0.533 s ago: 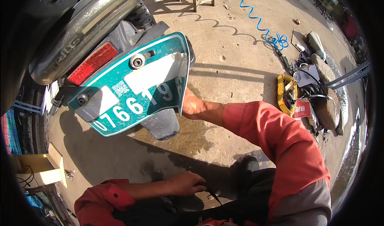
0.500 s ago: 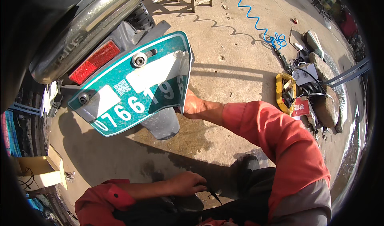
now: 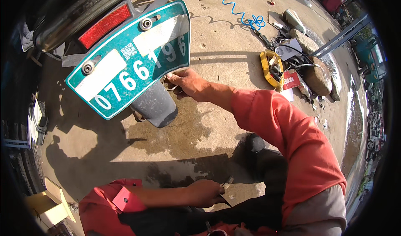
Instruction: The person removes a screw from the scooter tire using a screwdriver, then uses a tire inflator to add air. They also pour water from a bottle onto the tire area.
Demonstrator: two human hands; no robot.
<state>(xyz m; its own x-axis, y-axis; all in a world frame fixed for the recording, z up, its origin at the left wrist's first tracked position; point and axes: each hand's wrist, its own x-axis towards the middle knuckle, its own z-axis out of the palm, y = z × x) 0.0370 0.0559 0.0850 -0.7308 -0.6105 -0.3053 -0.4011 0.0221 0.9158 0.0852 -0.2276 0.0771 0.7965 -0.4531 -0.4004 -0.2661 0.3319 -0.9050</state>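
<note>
A green licence plate (image 3: 125, 75) with white characters is fixed by two bolts to the rear of a two-wheeler, above a grey plastic mudguard (image 3: 156, 106). My right hand (image 3: 190, 83) is at the plate's lower right edge, beside the mudguard. Its fingers are bent together there, and what they pinch is hidden. Low in front of me, over my lap, my left hand (image 3: 204, 193) is closed round a small tool (image 3: 227, 181) with a flat metal end. A dark pointed piece also sticks out below that hand.
Above the plate sit a red reflector (image 3: 104, 26) and a dark tail piece (image 3: 79, 17). To the right lie a yellow tool tray (image 3: 271, 70), a red packet (image 3: 291, 80) and large stones (image 3: 317, 77). A coiled blue hose (image 3: 225, 2) runs across the concrete; a wooden box (image 3: 50, 204) stands lower left.
The view has shifted, so the plate sits higher. My right hand has come from behind the plate's right end to its lower edge. In my left hand, a metal end now shows.
</note>
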